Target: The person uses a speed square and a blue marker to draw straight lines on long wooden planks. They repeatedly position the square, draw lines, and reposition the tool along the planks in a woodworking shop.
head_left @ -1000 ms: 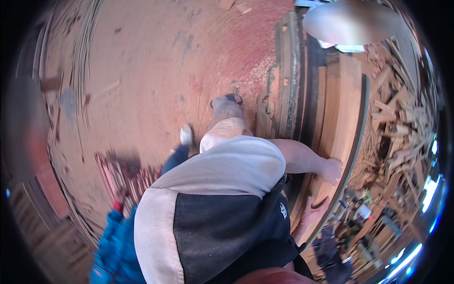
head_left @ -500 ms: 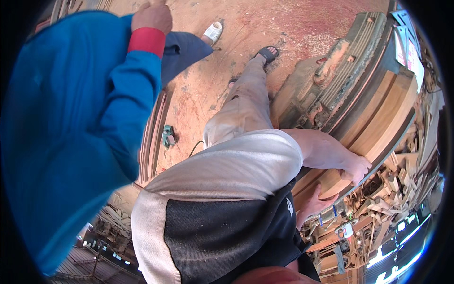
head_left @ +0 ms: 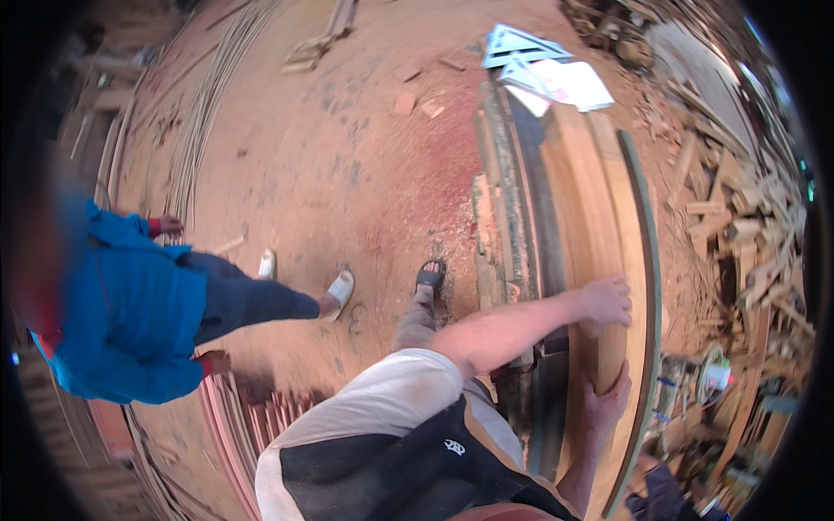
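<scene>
Near offcuts (head_left: pixel 738 226), both hands (head_left: pixel 605 304) (head_left: pixel 606 401), half-curled, clasp timber (head_left: pixel 591 226).

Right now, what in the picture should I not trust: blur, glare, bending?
Head view: the left hand and right hand at the wooden boards are a little soft but readable; the dark green strip bows toward the right rim, likely lens bending; the white sheets look washed out; the corners go black.
</scene>
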`<state>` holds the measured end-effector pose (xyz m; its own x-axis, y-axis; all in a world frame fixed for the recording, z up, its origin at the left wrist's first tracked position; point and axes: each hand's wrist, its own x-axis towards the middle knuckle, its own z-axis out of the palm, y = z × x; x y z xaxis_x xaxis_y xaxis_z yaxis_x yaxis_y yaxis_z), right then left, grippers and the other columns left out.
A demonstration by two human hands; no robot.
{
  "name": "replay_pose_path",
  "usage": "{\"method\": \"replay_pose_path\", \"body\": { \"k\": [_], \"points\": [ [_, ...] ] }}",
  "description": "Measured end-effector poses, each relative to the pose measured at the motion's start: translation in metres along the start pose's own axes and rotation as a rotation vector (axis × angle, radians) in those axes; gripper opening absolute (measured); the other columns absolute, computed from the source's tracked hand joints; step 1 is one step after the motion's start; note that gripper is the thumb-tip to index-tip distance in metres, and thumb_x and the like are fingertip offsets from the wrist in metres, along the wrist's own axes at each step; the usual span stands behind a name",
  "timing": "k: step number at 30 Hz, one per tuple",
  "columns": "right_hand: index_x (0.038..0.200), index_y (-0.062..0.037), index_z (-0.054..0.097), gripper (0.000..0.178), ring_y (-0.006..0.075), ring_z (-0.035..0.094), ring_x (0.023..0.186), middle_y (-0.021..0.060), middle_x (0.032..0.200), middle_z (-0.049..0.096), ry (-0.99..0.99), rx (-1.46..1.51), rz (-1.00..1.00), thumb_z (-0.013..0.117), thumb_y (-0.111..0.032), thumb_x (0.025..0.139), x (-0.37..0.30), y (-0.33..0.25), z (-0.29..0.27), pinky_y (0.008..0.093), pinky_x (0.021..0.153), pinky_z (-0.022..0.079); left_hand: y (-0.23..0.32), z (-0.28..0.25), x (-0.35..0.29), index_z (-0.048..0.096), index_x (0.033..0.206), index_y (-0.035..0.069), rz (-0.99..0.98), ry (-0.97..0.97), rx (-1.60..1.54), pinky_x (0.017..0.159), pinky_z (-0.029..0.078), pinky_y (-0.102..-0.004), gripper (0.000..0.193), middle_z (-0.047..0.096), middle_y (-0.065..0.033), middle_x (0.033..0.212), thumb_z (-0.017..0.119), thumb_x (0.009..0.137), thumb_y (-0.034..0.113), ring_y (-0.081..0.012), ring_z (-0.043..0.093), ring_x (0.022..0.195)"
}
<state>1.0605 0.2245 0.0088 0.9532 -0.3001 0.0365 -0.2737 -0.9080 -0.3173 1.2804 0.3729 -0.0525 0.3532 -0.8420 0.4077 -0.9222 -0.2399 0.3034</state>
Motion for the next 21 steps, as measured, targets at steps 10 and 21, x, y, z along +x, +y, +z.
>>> {"method": "replay_pose_path", "body": {
  "k": [10,21],
  "points": [
    [0.154,-0.0106,0.056,0.096,0.0374,0.06,0.134,0.0166,0.144,0.064,0.153,0.041,-0.018,0.094,-0.049,0.075,-0.012,0.022,0.002,0.0535,0.117,0.044,0.015,-0.047,0.01,0.065,0.146,0.02,0.001,-0.181,-0.085,0.132,0.026,-0.057,0.096,0.064,-0.0101,0.148,0.095,0.055,0.015,-0.0341,0.05,0.147],
    [0.148,-0.0031,0.059,0.075,0.036,0.054,0.143,0.0182,0.148,0.061,0.767,-0.149,0.575,0.084,-0.044,0.09,-0.165,0.083,-0.018,0.0579,0.122,0.034,0.015,-0.051,0.011,0.06,0.151,0.017,0.05,-0.247,-0.017,0.13,0.028,-0.0591,0.102,0.061,-0.0133,0.149,0.099,0.056,0.021,-0.0375,0.05,0.145]
  ]
}}
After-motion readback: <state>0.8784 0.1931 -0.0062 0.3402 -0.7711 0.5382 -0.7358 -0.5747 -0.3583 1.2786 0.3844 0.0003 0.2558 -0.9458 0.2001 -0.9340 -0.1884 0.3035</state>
